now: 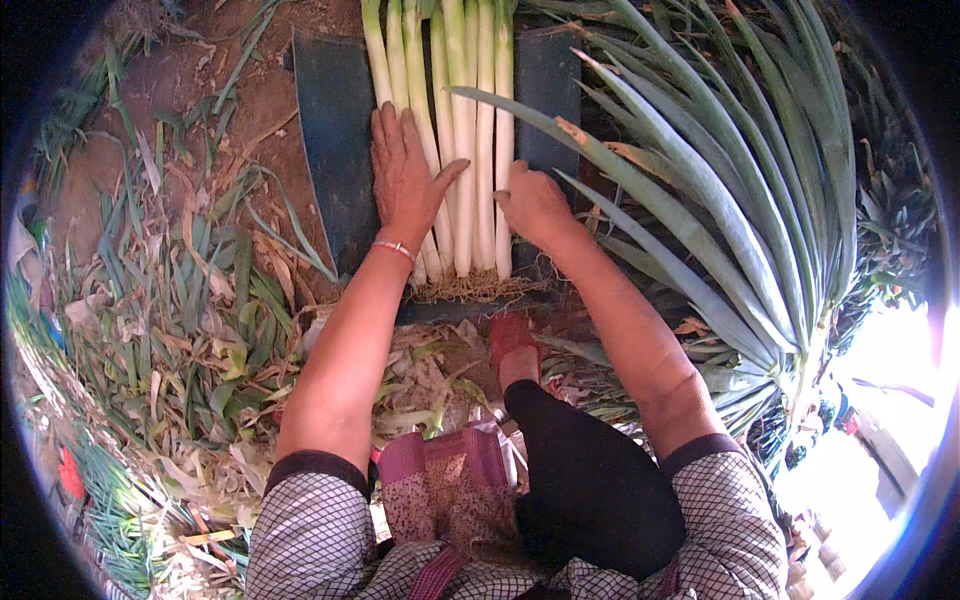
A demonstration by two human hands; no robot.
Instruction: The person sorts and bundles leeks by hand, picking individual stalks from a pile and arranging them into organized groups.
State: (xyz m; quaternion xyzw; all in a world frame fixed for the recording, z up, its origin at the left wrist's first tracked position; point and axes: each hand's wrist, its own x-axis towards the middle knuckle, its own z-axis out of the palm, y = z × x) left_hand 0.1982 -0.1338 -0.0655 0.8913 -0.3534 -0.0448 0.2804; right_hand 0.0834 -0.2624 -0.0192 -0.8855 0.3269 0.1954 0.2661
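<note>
Several long green onions point(463, 187) lie side by side on a dark blue mat point(337, 135), white shanks towards me and fibrous roots point(480, 289) bunched at the near end. My left hand point(409, 172) lies flat over the left-hand stalks, its thumb spread across the middle ones. On the opposite side, my right hand point(536, 202) has its fingers curled in against the outermost stalk. I see nothing held in the right hand, though its palm side is hidden. The onions' green tops run out of view at the upper edge.
A large pile of onion leaves point(720, 172) fans out at the right, one long leaf reaching over the stalks. Stripped leaves and husks point(217, 315) cover the ground at left. A foot in a red shoe point(512, 337) is just below the mat.
</note>
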